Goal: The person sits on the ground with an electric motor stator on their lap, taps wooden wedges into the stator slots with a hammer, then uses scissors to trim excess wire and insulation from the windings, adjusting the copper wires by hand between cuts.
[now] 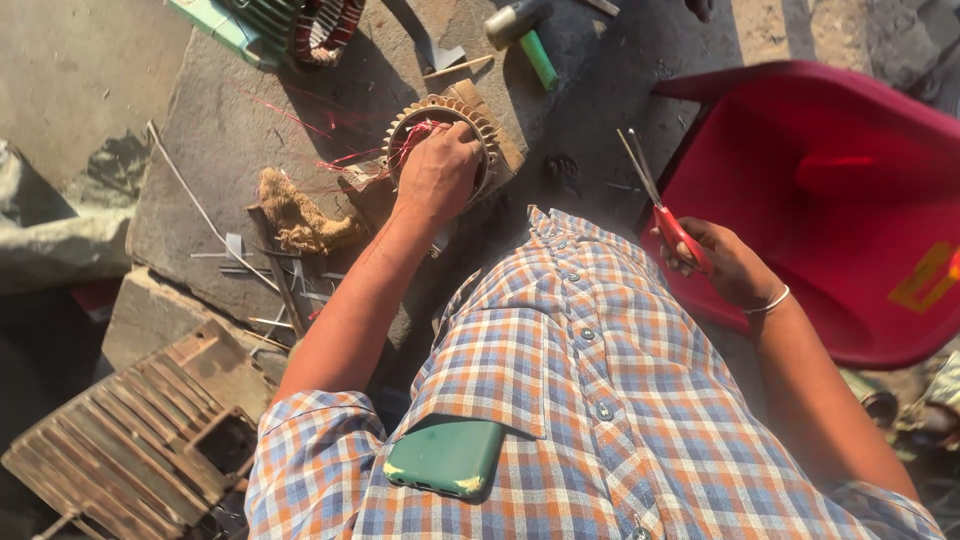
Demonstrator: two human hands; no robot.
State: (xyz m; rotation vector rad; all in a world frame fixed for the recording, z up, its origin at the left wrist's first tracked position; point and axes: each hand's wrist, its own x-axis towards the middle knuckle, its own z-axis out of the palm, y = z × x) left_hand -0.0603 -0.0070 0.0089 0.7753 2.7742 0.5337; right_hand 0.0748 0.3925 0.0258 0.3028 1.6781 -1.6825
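1. Nearest the camera: a green phone (446,458) poking from the pocket of a checked shirt (590,400), well short of the metal ring.
2. Right hand (725,265), out to the right of the ring and well apart from it: fingers closed around the red handles of a pair of scissors (660,215), blades pointing up and away, almost together.
3. Behind that hand, a red plastic chair (850,200).
4. Left hand (438,172), arm stretched forward: fingers curled down, resting on top of the metal ring (440,135) and covering its middle; grip itself hidden under the hand, so hard to judge.
5. Ring: round, toothed edge, rusty brown, lying flat on a stone slab (230,130), thin red wire (350,160) trailing from it to the left.
6. Left of the ring, a frayed tan rag (300,218).
7. Beyond the ring, a hammer with a green grip (525,35).
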